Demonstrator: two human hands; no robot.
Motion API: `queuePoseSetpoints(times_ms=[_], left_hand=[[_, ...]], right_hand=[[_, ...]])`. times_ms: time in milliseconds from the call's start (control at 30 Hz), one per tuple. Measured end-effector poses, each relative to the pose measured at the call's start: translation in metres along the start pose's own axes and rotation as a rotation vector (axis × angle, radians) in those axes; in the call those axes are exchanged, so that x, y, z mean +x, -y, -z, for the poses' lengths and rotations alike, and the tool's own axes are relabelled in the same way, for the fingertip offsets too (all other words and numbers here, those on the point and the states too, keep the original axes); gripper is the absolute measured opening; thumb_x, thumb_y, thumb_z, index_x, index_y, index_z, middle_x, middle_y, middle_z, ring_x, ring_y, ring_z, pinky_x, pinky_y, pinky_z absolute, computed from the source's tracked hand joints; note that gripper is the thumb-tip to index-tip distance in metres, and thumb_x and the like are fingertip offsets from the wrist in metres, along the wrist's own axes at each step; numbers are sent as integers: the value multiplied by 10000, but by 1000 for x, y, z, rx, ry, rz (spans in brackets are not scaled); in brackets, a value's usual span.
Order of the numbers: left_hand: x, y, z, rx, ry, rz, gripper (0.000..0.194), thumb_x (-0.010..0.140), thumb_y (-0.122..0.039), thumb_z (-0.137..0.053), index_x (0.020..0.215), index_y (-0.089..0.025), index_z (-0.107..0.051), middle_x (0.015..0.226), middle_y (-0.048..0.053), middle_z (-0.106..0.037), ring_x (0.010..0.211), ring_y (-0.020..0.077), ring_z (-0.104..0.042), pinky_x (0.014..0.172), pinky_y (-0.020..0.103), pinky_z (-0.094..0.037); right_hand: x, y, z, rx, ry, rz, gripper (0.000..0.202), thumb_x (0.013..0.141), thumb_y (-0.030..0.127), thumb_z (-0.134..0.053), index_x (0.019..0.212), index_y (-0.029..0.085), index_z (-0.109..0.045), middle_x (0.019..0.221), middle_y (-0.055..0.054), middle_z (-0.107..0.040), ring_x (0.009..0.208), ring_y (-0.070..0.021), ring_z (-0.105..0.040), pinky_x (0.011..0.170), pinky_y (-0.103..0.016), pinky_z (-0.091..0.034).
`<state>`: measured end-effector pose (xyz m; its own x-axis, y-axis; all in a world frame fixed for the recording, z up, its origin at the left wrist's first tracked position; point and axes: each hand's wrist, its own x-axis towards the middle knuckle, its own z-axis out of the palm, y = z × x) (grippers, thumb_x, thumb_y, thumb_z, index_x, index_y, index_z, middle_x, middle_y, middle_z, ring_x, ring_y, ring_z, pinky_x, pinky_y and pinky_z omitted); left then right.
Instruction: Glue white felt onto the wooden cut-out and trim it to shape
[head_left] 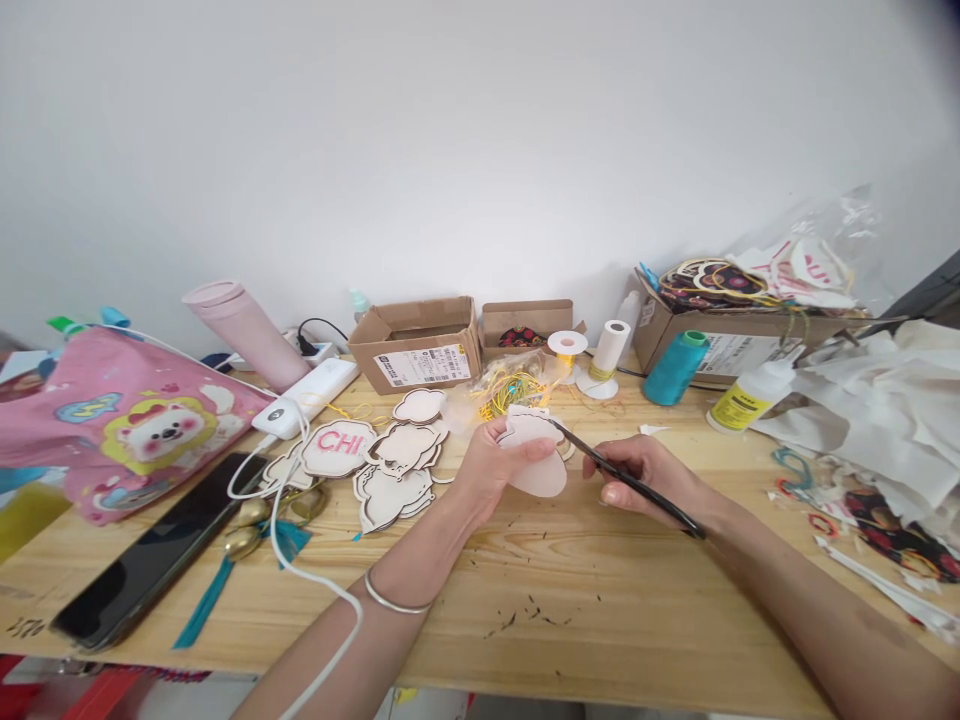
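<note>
Over the middle of the table, my left hand point(491, 460) pinches a white piece point(541, 478) with a rounded lower edge and a scalloped top, its thumb lying across the front. My right hand point(649, 475) is closed around long black tweezers point(630, 482), whose tip touches or nearly touches the piece's upper right edge. Whether the tweezers grip anything is too small to tell. Left of my left hand lie several white cloud-shaped cutouts point(396, 495) with dark edges, and one point(337, 447) with pink lettering.
A small open carton point(416, 345), tangled yellow cords point(514, 395), a white roll point(611, 350), a teal thread spool point(675, 370) and a glue bottle point(750, 395) stand behind. White scraps point(885, 400) heap at right. A phone point(154, 555), power bank point(306, 400) and pink bag point(142, 420) occupy the left.
</note>
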<state>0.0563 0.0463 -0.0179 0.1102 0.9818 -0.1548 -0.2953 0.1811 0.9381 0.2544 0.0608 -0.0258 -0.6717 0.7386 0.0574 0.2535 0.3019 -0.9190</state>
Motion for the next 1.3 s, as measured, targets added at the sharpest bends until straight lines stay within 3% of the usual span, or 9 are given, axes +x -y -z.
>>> queuePoseSetpoints(times_ms=[367,667,900,1133,1300], left_hand=[[-5,-3,-13,-18,-34,-12,244,470,-286,-785,631,-140,-673,613,13,-657,554,113,-557,559,225,-423],[-8,-5,-14,8,-68,-42,254,482,-290,-777,661,-139,-681,622,17,-657,546,115,-555,534,218,-423],[-6,-1,-10,23,-11,-63,256,531,-290,-763,732,-147,-694,679,22,-678,594,120,-580,570,218,-445],[-4,-3,-9,39,-47,-29,275,500,-307,-775,703,-143,-687,672,31,-681,578,128,-588,541,218,-447],[-2,-2,-3,46,-36,-44,287,535,-328,-758,755,-155,-692,718,38,-695,606,138,-606,561,223,-455]], right_hand=[[1,4,2,45,26,49,573,664,651,-513,783,93,-573,514,65,-285,469,-51,-222,413,-201,-169],[0,-1,5,-104,-33,28,474,692,566,-554,804,106,-587,494,71,-281,446,-51,-226,401,-203,-164],[0,2,4,-210,-75,72,409,730,517,-543,763,112,-593,478,70,-294,441,-51,-232,406,-207,-177],[1,3,2,-31,-7,-9,507,703,615,-497,764,116,-568,509,59,-309,456,-59,-247,409,-204,-190],[-1,0,6,-5,48,-13,486,716,604,-497,732,122,-558,528,52,-324,472,-62,-260,418,-200,-200]])
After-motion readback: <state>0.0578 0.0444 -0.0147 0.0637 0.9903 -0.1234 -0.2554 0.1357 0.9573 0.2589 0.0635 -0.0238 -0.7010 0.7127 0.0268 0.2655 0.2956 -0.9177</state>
